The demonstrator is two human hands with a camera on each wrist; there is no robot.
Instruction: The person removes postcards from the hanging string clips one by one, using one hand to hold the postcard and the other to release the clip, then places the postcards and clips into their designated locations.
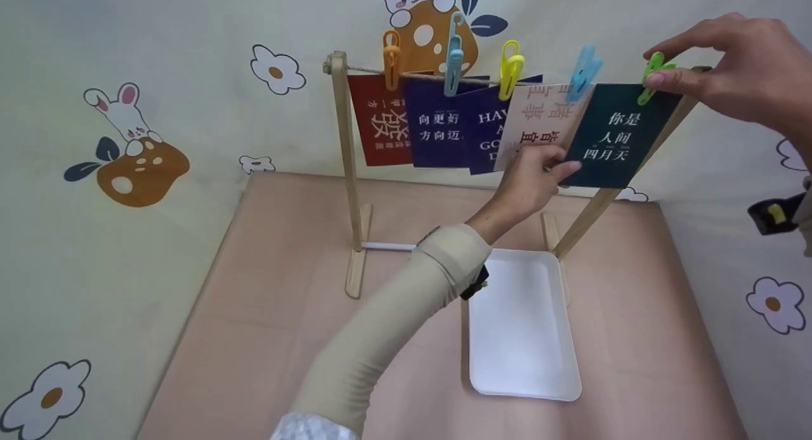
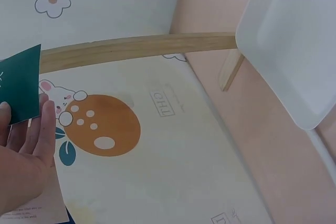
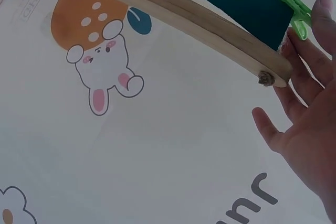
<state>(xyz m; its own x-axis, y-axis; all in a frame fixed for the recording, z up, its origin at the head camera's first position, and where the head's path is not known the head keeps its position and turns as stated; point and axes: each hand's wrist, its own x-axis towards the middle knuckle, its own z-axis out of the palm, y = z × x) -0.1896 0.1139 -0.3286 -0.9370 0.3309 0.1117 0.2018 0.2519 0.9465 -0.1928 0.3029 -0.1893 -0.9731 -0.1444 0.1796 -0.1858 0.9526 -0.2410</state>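
Observation:
A dark green card (image 1: 612, 135) with white characters hangs at the right end of a string. Its lower left corner is pinched between the thumb and fingers of my left hand (image 1: 530, 177); the left wrist view shows the thumb in front of the card (image 2: 23, 87) and fingers behind. At the card's top right is a green clothespin (image 1: 653, 78), which my right hand (image 1: 748, 72) holds by thumb and index finger. In the right wrist view the thumb meets the green clip (image 3: 294, 11), and other fingers reach behind the wooden post (image 3: 210, 30).
Along the string hang a red card (image 1: 380, 123), two navy cards (image 1: 438, 123) and a pale pink card (image 1: 539, 110), held by orange, blue and yellow clothespins (image 1: 510, 72). A wooden frame (image 1: 346, 148) carries the string. A white tray (image 1: 523, 326) lies on the pinkish table (image 1: 266, 351).

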